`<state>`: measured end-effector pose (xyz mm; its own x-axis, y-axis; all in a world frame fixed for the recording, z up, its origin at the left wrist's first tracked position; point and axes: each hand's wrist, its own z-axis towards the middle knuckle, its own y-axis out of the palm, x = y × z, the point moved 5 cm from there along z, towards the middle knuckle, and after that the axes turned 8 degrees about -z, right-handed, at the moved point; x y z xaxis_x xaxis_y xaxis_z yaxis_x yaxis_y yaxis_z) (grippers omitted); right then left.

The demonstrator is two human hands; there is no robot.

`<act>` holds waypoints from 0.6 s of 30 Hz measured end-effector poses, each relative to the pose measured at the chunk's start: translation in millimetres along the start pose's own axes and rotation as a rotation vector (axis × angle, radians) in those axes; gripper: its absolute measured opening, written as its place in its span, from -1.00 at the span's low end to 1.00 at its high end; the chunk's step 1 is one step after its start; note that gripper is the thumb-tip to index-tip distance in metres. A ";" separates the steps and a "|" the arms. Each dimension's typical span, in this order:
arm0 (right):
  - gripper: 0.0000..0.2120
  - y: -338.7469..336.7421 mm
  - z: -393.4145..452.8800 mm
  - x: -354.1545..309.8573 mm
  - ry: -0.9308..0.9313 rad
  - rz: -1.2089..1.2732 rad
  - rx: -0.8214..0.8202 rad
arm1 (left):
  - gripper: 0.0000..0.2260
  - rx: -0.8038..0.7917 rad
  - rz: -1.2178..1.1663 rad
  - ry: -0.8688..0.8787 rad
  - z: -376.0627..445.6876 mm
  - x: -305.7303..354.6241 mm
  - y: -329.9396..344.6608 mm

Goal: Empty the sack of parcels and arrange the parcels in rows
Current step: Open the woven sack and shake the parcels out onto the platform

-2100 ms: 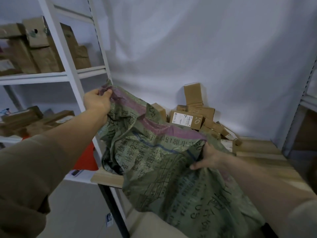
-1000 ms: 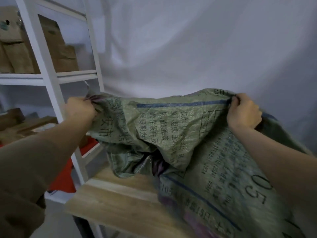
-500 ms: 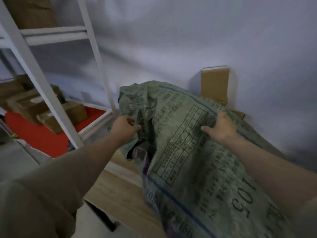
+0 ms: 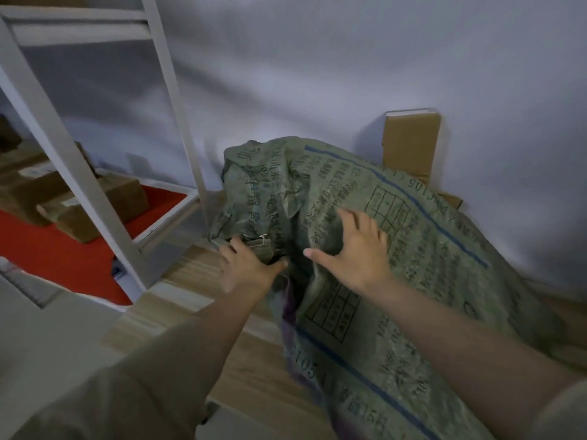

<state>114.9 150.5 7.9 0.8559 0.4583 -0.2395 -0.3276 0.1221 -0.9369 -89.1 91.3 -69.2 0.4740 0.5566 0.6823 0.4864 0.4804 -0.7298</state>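
Both hands spread, left hand (image 4: 246, 268), right hand (image 4: 355, 249), touching sack (image 4: 428, 281)

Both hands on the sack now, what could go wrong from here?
1. The sack drapes over the parcels; only one upright cardboard box shows, so a tug may topple it.
2. The sack hangs past the wooden table edge; hidden parcels could slide off.
3. The right hand lies flat, ungripped; left hand looks similar.

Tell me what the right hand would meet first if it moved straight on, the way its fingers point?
Probably the green sack itself: the right hand is spread just over it, fingers pointing up its slope.
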 end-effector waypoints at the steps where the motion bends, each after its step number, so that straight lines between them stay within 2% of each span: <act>1: -0.09 6.3 -1.5 -5.5 0.013 -0.042 -0.009 | -0.14 0.013 -0.010 0.008 1.0 -3.3 3.6; 5: -0.18 29.4 -6.7 -11.6 0.086 -0.146 -0.073 | -0.71 0.029 -0.126 -0.013 15.4 -17.3 -1.5; 6: -0.20 33.8 -7.4 -10.5 0.107 -0.171 -0.091 | -0.80 0.036 -0.184 -0.010 23.3 -23.3 -5.6; 11: -0.26 42.2 -10.3 3.8 0.226 -0.250 -0.132 | -0.85 0.166 -0.596 0.091 60.5 -53.2 -65.1; 15: -0.27 42.2 -14.0 12.0 0.316 -0.293 -0.143 | -0.91 0.262 -0.895 -0.124 99.4 -97.6 -135.6; 18: -0.40 40.4 -16.4 -2.4 0.314 -0.223 -0.063 | -0.85 0.152 -1.055 -0.210 107.5 -102.0 -153.8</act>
<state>106.1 139.9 -33.6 0.9874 0.1336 -0.0849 -0.1023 0.1294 -0.9863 -291.2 33.5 -31.3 -0.2715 -0.0881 0.9584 0.4723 0.8555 0.2124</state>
